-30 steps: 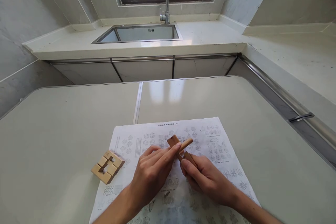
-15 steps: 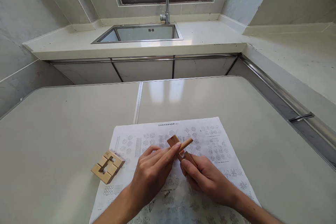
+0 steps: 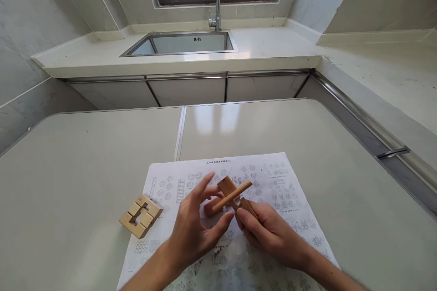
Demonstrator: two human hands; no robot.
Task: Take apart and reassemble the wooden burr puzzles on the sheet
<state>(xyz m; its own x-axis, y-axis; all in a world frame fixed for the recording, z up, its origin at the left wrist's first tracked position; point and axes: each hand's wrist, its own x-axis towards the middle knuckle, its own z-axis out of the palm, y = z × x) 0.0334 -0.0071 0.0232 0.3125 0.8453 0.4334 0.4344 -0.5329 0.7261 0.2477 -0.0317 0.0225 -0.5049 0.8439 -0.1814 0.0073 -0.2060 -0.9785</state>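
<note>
My right hand (image 3: 268, 232) grips a partly assembled wooden burr puzzle (image 3: 225, 185) by its near right end, thumb on top. A thin wooden stick (image 3: 232, 195) lies slantwise across the puzzle's wider pieces, and a reddish-brown block (image 3: 210, 208) juts out on the left beneath it. My left hand (image 3: 196, 223) is open around the left side, thumb and index finger spread apart. Its other fingers are partly hidden behind the wood; whether they touch it I cannot tell. Both hands are above a printed sheet (image 3: 191, 173) covered in small puzzle diagrams.
To the left, a flat frame of joined light wooden blocks (image 3: 131, 225) rests across the sheet's left edge. Everything lies on a pale table (image 3: 102, 145) with a metal seam strip (image 3: 180, 134). Beyond it are a counter (image 3: 266, 45), a sink (image 3: 191, 43) and a faucet (image 3: 217, 4).
My left hand has let go of the stick and spread its fingers, drawing slightly back to the left. More of the stick and the reddish block now shows. My right hand keeps its grip.
</note>
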